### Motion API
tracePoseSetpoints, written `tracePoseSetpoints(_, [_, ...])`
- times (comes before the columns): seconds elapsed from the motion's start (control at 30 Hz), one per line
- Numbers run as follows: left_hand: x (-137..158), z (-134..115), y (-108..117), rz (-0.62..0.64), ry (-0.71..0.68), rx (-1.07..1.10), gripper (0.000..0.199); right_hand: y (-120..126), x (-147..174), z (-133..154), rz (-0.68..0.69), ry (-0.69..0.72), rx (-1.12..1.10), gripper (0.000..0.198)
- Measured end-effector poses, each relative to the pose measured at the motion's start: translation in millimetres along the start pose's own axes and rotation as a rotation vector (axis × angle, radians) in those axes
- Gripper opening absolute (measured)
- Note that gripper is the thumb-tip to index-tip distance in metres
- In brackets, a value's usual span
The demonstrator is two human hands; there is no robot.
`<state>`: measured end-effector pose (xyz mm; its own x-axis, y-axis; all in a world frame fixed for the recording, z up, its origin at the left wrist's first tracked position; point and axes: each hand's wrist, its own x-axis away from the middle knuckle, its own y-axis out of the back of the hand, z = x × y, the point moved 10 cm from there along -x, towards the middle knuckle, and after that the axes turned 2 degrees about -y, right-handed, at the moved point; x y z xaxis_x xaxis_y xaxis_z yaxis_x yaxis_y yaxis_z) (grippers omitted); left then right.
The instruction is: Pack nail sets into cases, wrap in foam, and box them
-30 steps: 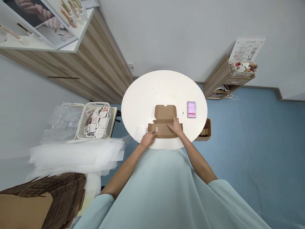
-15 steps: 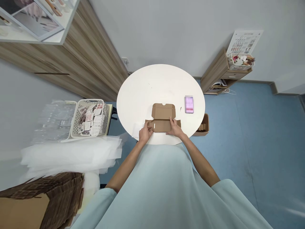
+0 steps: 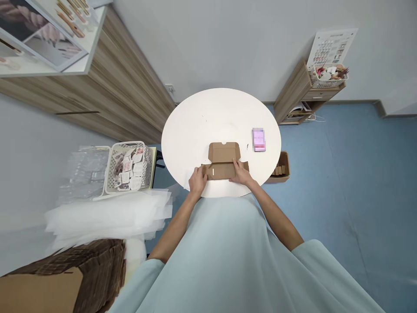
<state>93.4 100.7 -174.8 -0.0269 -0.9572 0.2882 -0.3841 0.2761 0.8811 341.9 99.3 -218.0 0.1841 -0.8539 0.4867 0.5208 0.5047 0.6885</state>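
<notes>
A brown cardboard box (image 3: 224, 153), partly folded, lies near the front edge of the round white table (image 3: 192, 117). Its lid panel spreads out on the far side, and the near part has side flaps sticking out at both ends. At the left end, my left hand (image 3: 197, 181) grips the flap and wall with bent fingers. My right hand (image 3: 241, 174) grasps the right end, with fingers over the fold and the thumb by the near edge. A small white strip shows inside the box near my left fingers.
A phone (image 3: 259, 140) with a blurred screen lies on the table's right side. Left stand a white basket (image 3: 148, 167) of small cards, white packing sheets (image 3: 110, 219) and stacked flat cardboard (image 3: 104, 269). A cardboard carton (image 3: 286, 174) sits beyond the table's right edge.
My left hand has shifted slightly at the box's left end, its fingers now closer along the flap. The right hand stays at the right end. The camera view has tilted a little.
</notes>
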Motion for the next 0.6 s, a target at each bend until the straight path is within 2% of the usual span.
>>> tracePoseSetpoints(0.1, [5.2, 24.2, 8.1, -0.039, 0.151, -0.009, 0.045, -0.6, -0.7, 0.4, -0.003, 0.010, -0.009, 0.130])
tracePoseSetpoints(0.17, [5.6, 27.3, 5.6, 0.003, 0.156, -0.007, 0.032, -0.7, -0.8, 0.7, -0.001, 0.010, -0.015, 0.129])
tracePoseSetpoints(0.33, [6.3, 10.6, 6.6, 0.001, 0.114, 0.024, 0.020, -1.2, -1.6, 0.1, 0.000, 0.007, -0.015, 0.129])
tracePoseSetpoints(0.47, [9.7, -4.6, 0.6, 0.048, 0.143, 0.092, 0.019, -3.1, -4.0, -2.0, -0.007, 0.028, -0.013, 0.131])
tracePoseSetpoints(0.6, [10.3, -21.6, -1.6, 0.045, 0.091, 0.149, 0.024, -4.5, -5.3, -2.5, -0.016, 0.052, -0.002, 0.134])
